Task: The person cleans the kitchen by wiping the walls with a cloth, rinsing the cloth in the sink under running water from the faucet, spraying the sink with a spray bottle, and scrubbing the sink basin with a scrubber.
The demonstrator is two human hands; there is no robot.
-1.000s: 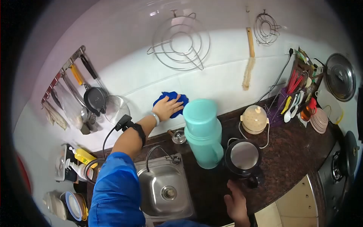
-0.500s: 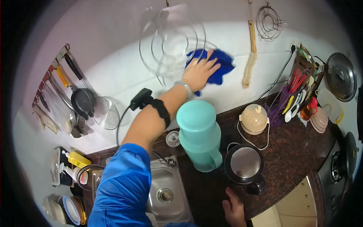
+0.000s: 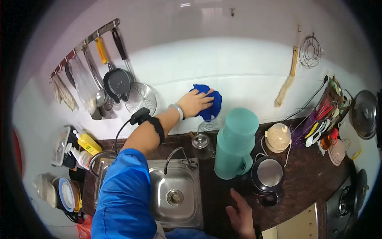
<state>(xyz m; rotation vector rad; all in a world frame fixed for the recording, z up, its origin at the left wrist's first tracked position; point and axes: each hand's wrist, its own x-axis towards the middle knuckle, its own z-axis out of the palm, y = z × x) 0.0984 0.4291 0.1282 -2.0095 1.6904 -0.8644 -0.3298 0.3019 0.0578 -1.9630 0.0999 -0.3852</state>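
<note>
Head cam, L hand (image 3: 195, 104), cloth (image 3: 216, 106) on wht wall (image 3: 246, 89), brn counter (image 3: 306, 171)

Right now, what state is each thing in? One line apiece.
Left hand, open, flat on the blue cloth.
Blue cloth, rumpled, against the wall.
Right hand, open, apparently holding nothing.
Turquoise flask, upright, top on.
Cream appliance, domed lid on.
Black kettle, upright; open or lidded, can't tell.
Faucet, no flow visible.
Small pan, hanging.
</note>
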